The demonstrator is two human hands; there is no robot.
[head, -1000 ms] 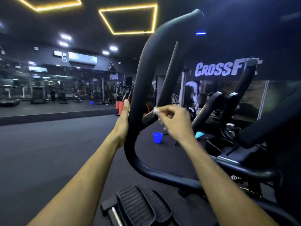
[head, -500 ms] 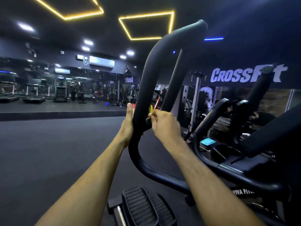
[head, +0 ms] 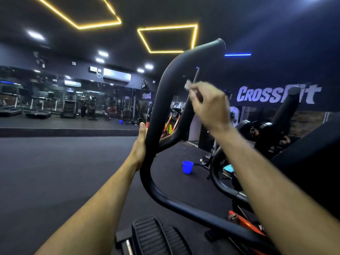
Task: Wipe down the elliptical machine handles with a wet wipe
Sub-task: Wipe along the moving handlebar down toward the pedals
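Two hands work apart: left hand (head: 140,146) grips the handle (head: 156,107), right hand (head: 207,105) pinches a wipe (head: 188,85).

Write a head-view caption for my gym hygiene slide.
Left hand steadies the elliptical handle while the right hand pinches a wet wipe.

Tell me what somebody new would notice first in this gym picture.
Probably the big black looped elliptical handle at centre, with the left hand holding its outer side and the right hand raised beside it, pinching a small white wipe. Then the yellow ceiling light frames above and the white CrossFit sign on the right.
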